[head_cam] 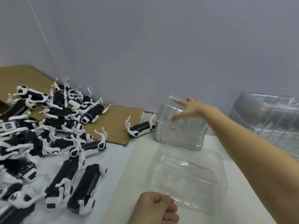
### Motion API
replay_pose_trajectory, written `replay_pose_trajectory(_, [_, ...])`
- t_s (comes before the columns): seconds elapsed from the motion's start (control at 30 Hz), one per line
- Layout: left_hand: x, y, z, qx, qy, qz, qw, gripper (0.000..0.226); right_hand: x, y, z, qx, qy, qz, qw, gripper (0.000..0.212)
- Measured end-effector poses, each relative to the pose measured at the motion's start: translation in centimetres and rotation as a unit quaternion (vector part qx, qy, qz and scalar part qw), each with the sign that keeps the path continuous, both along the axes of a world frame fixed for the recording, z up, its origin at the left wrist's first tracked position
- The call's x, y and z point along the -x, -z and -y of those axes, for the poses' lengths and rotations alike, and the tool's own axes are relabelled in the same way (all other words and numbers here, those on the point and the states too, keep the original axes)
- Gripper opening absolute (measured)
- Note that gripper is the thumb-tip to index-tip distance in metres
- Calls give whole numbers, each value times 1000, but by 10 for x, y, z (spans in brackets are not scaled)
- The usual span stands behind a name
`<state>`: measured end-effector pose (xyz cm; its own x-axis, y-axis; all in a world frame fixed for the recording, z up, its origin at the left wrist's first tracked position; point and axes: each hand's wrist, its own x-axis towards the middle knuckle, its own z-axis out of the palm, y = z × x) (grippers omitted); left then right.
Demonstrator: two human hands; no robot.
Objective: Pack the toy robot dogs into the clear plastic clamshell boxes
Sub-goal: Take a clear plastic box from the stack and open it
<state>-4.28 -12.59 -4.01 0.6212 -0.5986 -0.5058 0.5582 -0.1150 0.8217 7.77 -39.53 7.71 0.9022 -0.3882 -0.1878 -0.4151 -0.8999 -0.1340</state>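
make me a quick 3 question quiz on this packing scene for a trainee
1. True or false: a toy dog already lies inside the open clamshell box.
2. Which hand reaches with spread fingers to the box's upright far half? A) left hand B) right hand
3. Fill in: the pile of toy robot dogs lies on the person's ____ side.
Key: 1 false; 2 B; 3 left.

cardboard sheet (113,125): brown, flat | tabletop (129,167): white | wall (161,46): grey, behind
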Motion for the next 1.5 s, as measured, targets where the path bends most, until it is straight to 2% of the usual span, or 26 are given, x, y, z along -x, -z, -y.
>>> replay_pose_trajectory(0.07, [-4, 4, -1, -38, 31, 51, 998, 22, -2, -4, 3, 26, -9, -22, 999, 90])
replay_pose_trajectory(0.2, [-8, 2, -2, -95, 103, 139, 980, 31, 1, -15, 8, 102, -40, -58, 992, 86])
replay_pose_trajectory(0.3, [-10, -2, -3, -108, 92, 182, 973, 40, 6, -21, 8, 125, -68, -40, 989, 81])
replay_pose_trajectory(0.37, [-17, -12, -5, -91, 15, 179, 979, 48, 5, -22, 6, 141, -100, -4, 985, 78])
replay_pose_trajectory(0.4, [-27, -19, -7, -72, -66, 182, 979, 50, 4, -21, 5, 146, -111, 8, 983, 77])
replay_pose_trajectory(0.47, [-62, -26, -11, -32, -224, 220, 949, 44, 1, -20, 6, 158, -114, -4, 981, 78])
replay_pose_trajectory(0.53, [-96, -39, -5, -2, -270, 281, 921, 29, 2, -15, 7, 151, -98, -40, 983, 86])
replay_pose_trajectory(0.6, [-123, -45, 19, 22, -219, 287, 932, 6, 2, -6, 6, 129, -79, -56, 987, 97])
replay_pose_trajectory(0.67, [-143, -43, 50, 35, -158, 271, 949, 23, 0, 7, 3, 127, -77, -48, 988, 104])
replay_pose_trajectory(0.73, [-157, -44, 82, 68, -125, 245, 959, 29, -3, 21, 2, 115, -80, -31, 990, 111])
replay_pose_trajectory(0.83, [-168, -39, 119, 64, -108, 251, 960, 58, 4, 35, 7, 16, -82, 23, 996, 119])
replay_pose_trajectory(0.9, [-173, -35, 134, 47, -104, 278, 954, 58, 10, 38, 17, -42, -95, 94, 990, 111])
replay_pose_trajectory(0.97, [-182, -28, 147, 24, -86, 308, 947, 51, 11, 42, 24, -34, -108, 158, 981, 99])
replay_pose_trajectory(1.07, [-192, -26, 159, -21, -64, 334, 940, 51, 8, 50, 28, -11, -101, 196, 975, 86])
replay_pose_trajectory(1.13, [-196, -26, 164, -22, -59, 331, 942, 50, 7, 53, 29, -54, -78, 220, 971, 86])
replay_pose_trajectory(1.2, [-193, -26, 163, -15, -53, 319, 946, 49, 13, 53, 29, -149, -42, 310, 938, 77])
replay_pose_trajectory(1.23, [-190, -28, 161, -20, -42, 315, 948, 50, 17, 53, 28, -175, -33, 370, 912, 63])
replay_pose_trajectory(1.3, [-186, -35, 151, -66, -28, 334, 940, 52, 26, 54, 22, -143, -27, 486, 862, 33])
replay_pose_trajectory(1.37, [-185, -47, 138, -58, -94, 375, 921, 39, 36, 51, 15, -65, -21, 577, 814, 22])
replay_pose_trajectory(1.43, [-187, -60, 115, -40, -188, 435, 880, 25, 53, 42, 5, -74, -16, 632, 771, 23])
replay_pose_trajectory(1.5, [-198, -65, 85, -137, -193, 546, 804, 8, 79, 35, -1, -140, -18, 634, 761, 24])
